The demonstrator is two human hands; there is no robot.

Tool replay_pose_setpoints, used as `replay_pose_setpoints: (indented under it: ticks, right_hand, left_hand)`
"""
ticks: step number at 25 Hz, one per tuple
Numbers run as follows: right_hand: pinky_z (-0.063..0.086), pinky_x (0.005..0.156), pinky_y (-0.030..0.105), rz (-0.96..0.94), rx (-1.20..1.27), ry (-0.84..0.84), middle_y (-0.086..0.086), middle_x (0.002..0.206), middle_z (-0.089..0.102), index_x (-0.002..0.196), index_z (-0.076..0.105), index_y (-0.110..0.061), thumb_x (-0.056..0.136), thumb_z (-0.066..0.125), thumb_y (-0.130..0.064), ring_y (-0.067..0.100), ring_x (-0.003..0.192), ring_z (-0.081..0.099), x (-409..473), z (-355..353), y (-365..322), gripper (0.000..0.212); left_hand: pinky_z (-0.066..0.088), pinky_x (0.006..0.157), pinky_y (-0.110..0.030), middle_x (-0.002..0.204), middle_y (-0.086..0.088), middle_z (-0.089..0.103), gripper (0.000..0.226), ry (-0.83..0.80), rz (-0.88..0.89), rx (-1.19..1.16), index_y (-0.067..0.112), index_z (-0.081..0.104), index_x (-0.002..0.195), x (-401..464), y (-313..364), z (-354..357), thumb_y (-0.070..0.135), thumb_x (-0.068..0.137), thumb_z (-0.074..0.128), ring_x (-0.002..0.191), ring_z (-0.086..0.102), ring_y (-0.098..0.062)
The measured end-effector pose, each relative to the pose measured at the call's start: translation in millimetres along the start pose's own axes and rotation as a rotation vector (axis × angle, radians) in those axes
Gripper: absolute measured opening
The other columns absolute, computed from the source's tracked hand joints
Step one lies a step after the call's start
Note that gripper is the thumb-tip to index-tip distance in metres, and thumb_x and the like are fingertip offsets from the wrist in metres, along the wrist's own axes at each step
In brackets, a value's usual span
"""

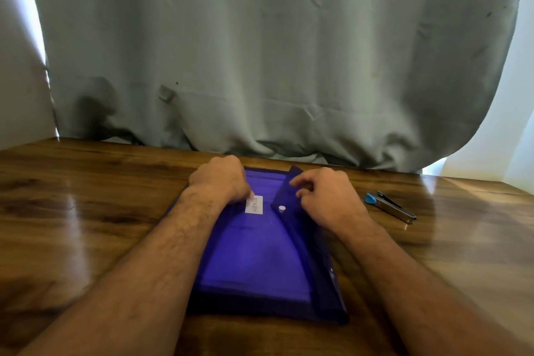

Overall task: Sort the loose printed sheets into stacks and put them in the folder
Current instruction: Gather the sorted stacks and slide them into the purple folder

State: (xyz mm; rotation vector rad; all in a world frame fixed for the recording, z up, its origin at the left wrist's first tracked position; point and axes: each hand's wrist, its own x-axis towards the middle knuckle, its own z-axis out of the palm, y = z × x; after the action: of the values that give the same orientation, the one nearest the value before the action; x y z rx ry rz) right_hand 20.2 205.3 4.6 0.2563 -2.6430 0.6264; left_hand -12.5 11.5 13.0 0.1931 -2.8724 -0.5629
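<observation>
On the wooden table [86, 211], both hands [219, 179] [326, 196] press the blue folder [260, 263].

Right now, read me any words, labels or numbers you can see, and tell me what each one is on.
White label on the blue folder, beside the left hand: dark printed letters running sideways, too blurred to read.
Stapler on the table: no text visible.
Nothing else carries writing.

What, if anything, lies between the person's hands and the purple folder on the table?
Nothing visible. Both hands already rest on the purple folder: the left hand presses beside the white label, and the right hand pinches the flap near its snap button. The stapler lies apart, to the right.
</observation>
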Motion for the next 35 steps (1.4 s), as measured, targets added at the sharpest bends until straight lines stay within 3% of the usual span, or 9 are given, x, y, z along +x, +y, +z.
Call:
replay_pose_setpoints:
  ticks: [7,11,14,18,21,25,29,32,35]
  right_hand:
    - [0.053,0.057,0.028,0.440,0.163,-0.217,0.005,0.079,0.068,0.090,0.067,-0.012,0.093,0.060,-0.030,0.016,0.063,0.064,2.1,-8.5,14.9,0.019]
    - [0.039,0.061,0.025,0.430,0.417,-0.190,0.004,0.073,0.059,0.081,0.067,-0.005,0.090,0.066,-0.016,0.016,0.066,0.050,3.0,-10.3,24.0,0.014]
    - [0.043,0.074,0.033,0.453,0.847,-0.201,0.006,0.082,0.070,0.093,0.073,-0.005,0.087,0.067,-0.012,0.021,0.079,0.057,0.2,-19.5,27.1,0.011]
    - [0.049,0.066,0.031,0.460,1.120,-0.384,0.003,0.091,0.071,0.100,0.076,-0.017,0.074,0.074,-0.043,0.020,0.071,0.064,0.6,-54.9,53.8,0.037]
    - [0.059,0.073,0.038,0.404,1.421,-0.320,0.009,0.098,0.074,0.102,0.076,-0.011,0.077,0.070,-0.041,0.025,0.081,0.072,-0.9,-60.0,63.6,0.039]
    - [0.055,0.092,0.041,0.374,1.731,-0.042,0.015,0.110,0.071,0.113,0.069,-0.001,0.080,0.067,-0.017,0.029,0.094,0.070,4.7,-55.2,55.5,0.037]
    - [0.060,0.078,0.045,0.502,1.459,-0.065,0.024,0.114,0.069,0.116,0.063,0.010,0.079,0.054,0.011,0.035,0.089,0.070,4.5,-47.5,49.3,0.038]
    - [0.055,0.087,0.053,0.618,1.228,-0.051,0.027,0.112,0.067,0.116,0.061,0.012,0.080,0.049,0.016,0.039,0.089,0.066,7.1,-44.6,59.5,0.039]
    - [0.053,0.072,0.043,0.677,1.048,-0.139,0.023,0.088,0.066,0.109,0.063,0.007,0.081,0.048,0.014,0.036,0.072,0.063,4.2,-42.4,72.1,0.033]
  left_hand:
    - [0.048,0.084,-0.034,0.125,-0.013,0.065,0.071,-0.064,-0.305,-0.128,0.008,0.064,0.120,3.4,-36.7,-11.5,0.052,0.070,0.087,0.113,0.062,-0.032]
    - [0.055,0.056,-0.031,0.071,-0.013,0.072,0.027,-0.147,-0.411,-0.947,0.000,0.067,0.104,-0.2,-55.5,-26.3,0.024,0.093,0.070,0.061,0.069,-0.027]
    - [0.056,0.038,-0.037,0.059,-0.013,0.071,0.021,-0.215,-0.430,-1.281,0.003,0.066,0.092,-7.6,-59.0,-36.7,0.019,0.101,0.055,0.045,0.068,-0.024]
    - [0.059,0.067,-0.047,0.091,-0.013,0.074,0.017,0.039,-0.340,-1.646,0.008,0.065,0.109,-10.7,-45.8,-41.2,0.009,0.101,0.049,0.069,0.071,-0.027]
    - [0.058,0.076,-0.045,0.094,-0.005,0.070,0.017,0.302,-0.363,-1.802,0.014,0.064,0.097,-14.2,-32.6,-34.8,0.006,0.100,0.050,0.076,0.067,-0.023]
    - [0.055,0.061,-0.031,0.097,-0.005,0.071,0.017,0.478,-0.448,-1.814,0.011,0.064,0.108,-25.9,-19.0,-22.2,0.006,0.097,0.053,0.078,0.068,-0.021]
    - [0.053,0.069,-0.032,0.116,-0.011,0.070,0.029,0.559,-0.481,-1.775,0.006,0.062,0.119,-40.6,-16.3,-17.4,0.001,0.092,0.055,0.091,0.066,-0.027]
    - [0.048,0.078,-0.031,0.131,-0.008,0.054,0.067,0.682,-0.552,-1.347,0.005,0.040,0.142,-53.3,-33.3,-23.1,-0.005,0.081,0.065,0.106,0.058,-0.028]
    - [0.028,0.115,-0.050,0.151,-0.019,0.040,0.092,0.852,-0.404,-0.590,0.012,0.031,0.150,-59.6,-53.8,-20.1,0.004,0.069,0.074,0.138,0.039,-0.038]
